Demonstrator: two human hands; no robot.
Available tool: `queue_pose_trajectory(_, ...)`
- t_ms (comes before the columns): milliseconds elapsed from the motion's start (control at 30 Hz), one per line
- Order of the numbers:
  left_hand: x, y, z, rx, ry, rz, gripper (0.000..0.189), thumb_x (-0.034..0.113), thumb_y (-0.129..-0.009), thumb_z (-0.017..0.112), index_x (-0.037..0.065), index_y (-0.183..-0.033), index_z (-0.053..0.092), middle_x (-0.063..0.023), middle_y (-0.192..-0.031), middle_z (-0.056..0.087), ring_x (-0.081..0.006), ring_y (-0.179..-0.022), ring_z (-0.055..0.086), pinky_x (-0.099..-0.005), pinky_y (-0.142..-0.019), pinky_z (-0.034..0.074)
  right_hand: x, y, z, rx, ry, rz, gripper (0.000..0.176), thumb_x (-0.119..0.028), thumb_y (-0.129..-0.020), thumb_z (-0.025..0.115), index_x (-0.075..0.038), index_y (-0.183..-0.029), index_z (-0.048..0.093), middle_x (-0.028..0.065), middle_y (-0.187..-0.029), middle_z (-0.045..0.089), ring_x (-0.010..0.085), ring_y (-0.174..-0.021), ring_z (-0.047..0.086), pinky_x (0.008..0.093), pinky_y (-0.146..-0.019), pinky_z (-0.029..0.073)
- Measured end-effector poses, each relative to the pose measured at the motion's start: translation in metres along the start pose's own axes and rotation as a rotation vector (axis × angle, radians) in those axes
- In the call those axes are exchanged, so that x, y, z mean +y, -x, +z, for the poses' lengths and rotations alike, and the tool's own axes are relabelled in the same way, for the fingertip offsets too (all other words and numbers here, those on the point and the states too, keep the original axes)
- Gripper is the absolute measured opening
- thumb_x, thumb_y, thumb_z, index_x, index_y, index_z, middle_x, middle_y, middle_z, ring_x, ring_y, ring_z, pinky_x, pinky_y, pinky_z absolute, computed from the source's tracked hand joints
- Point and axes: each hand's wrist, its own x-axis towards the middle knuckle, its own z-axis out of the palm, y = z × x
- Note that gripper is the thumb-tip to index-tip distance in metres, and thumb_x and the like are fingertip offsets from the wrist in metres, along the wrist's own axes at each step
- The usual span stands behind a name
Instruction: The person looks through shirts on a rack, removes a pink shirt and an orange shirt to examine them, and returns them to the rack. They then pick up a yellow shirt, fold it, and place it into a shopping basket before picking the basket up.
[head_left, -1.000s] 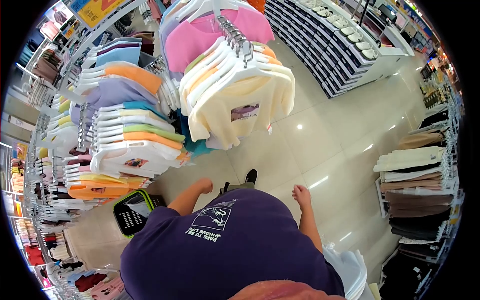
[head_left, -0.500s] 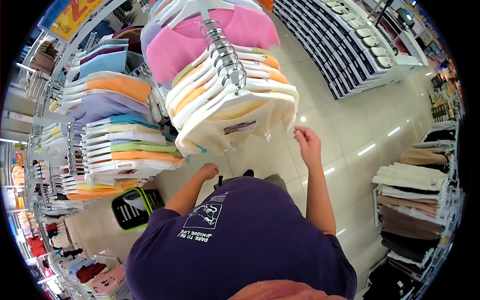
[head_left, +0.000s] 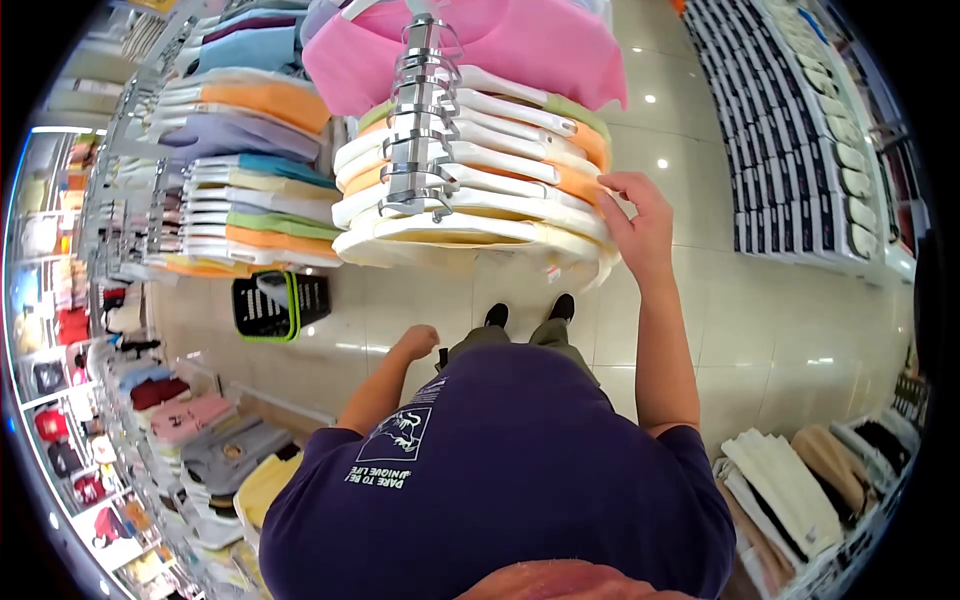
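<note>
My right hand (head_left: 638,222) is at the right side of a row of hung shirts, its thumb and forefinger closed at the edge of an orange shirt (head_left: 582,185). In front of that hangs a cream shirt (head_left: 470,238), nearest to me and blurred along its hem. White hangers (head_left: 500,178) carry these shirts on a metal rail (head_left: 408,150). Behind them is a pink shirt (head_left: 480,50). Low on the left, my left hand (head_left: 416,342) is curled in a loose fist beside my hip, apart from the clothes; nothing shows in it.
A second row of hung shirts (head_left: 260,215) stands to the left. On the floor below it is a black basket (head_left: 265,308) with a green rim. Stacked shoe boxes (head_left: 770,160) topped with pale shoes line the right. Folded clothes (head_left: 785,490) lie at lower right.
My right hand has risen from beside the cream shirt to the shirts' right edge. The rack now appears closer and more head-on. My left hand stays low and curled.
</note>
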Motion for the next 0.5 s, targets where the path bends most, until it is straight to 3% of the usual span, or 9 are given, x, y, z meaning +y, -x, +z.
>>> queue_pose_trajectory(67,0.032,0.012,0.01,0.052,0.003,0.064,0.018,0.018,-0.084,0.061,0.007,-0.088,0.075,-0.0156,-0.091,0.074,-0.0344,-0.091,0.07,-0.0443,-0.082,0.055,0.004,-0.007,0.003,-0.06,-0.031,-0.01,0.02,-0.007,-0.086,0.075,-0.001,-0.105,0.072,0.0141,-0.1,0.072,0.0286,-0.093,0.07,0.0335,-0.084,0.054)
queue_pose_trajectory(167,0.069,0.018,0.016,-0.017,0.144,-0.038,0.017,0.014,-0.084,0.059,0.007,-0.088,0.075,-0.0156,-0.091,0.074,-0.0334,-0.089,0.07,-0.0436,-0.08,0.055,0.004,-0.014,0.002,-0.203,0.009,0.008,0.028,-0.007,-0.083,0.076,-0.001,-0.11,0.072,0.0152,-0.102,0.072,0.0287,-0.093,0.07,0.0343,-0.085,0.054)
queue_pose_trajectory(267,0.085,0.024,0.019,0.059,0.166,-0.013,0.017,0.012,-0.084,0.058,0.007,-0.088,0.075,-0.0153,-0.09,0.074,-0.0328,-0.087,0.07,-0.0431,-0.078,0.055,0.001,-0.018,0.001,-0.365,-0.003,0.082,0.036,-0.009,-0.083,0.077,-0.002,-0.118,0.071,0.016,-0.109,0.072,0.0297,-0.096,0.07,0.0359,-0.088,0.054)
queue_pose_trajectory(500,0.06,0.025,0.032,0.096,0.126,-0.058,0.017,0.013,-0.084,0.06,0.008,-0.089,0.076,-0.0148,-0.092,0.074,-0.0331,-0.09,0.07,-0.0433,-0.081,0.056,-0.006,-0.028,0.009,-0.545,-0.079,0.124,0.048,-0.009,-0.083,0.072,-0.003,-0.13,0.065,0.0187,-0.116,0.071,0.0358,-0.106,0.067,0.0386,-0.094,0.053)
